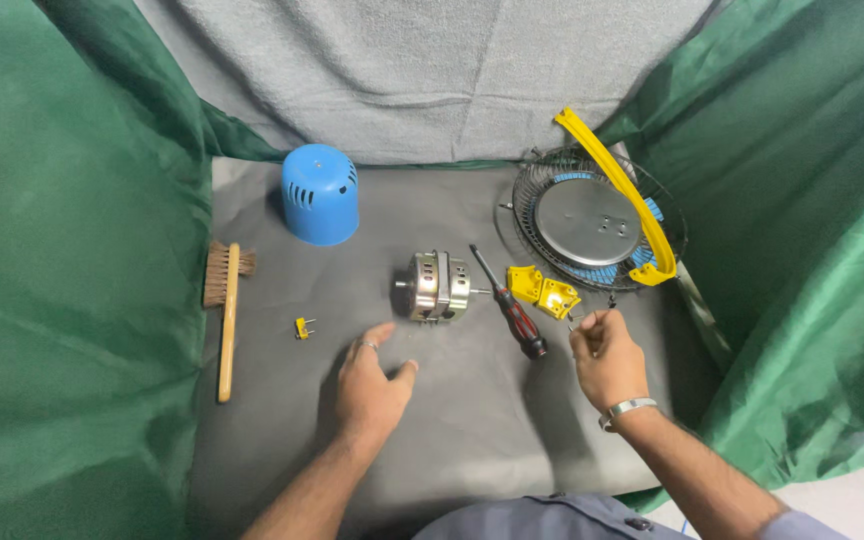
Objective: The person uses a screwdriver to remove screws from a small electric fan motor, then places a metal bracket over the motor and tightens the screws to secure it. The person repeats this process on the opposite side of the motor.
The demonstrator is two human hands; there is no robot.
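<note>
The left hand (370,385) rests palm down on the black bench (452,430), fingers loosely spread and holding nothing, a ring on one finger. Just beyond its fingertips stands a small silver motor (432,287) with its shaft pointing right. The right hand (607,355), a metal bracelet at the wrist, is lifted slightly with thumb and fingers pinched together on something tiny, perhaps a screw; it is too small to tell. Between the hands, a screwdriver (509,303) with a red and black handle lies at a slant, its tip close to the motor. Just beside it, near the right hand, sits a small yellow plastic bracket (543,291). Behind that lies a round wire fan guard (592,220) with a grey disc and blue blades inside, and a curved yellow arm (624,190) across it. Farther left stand a blue domed cover (319,195), a tiny yellow plug piece (303,328) and a wooden-handled brush (225,310). Green cloth (62,300) drapes both sides.
</note>
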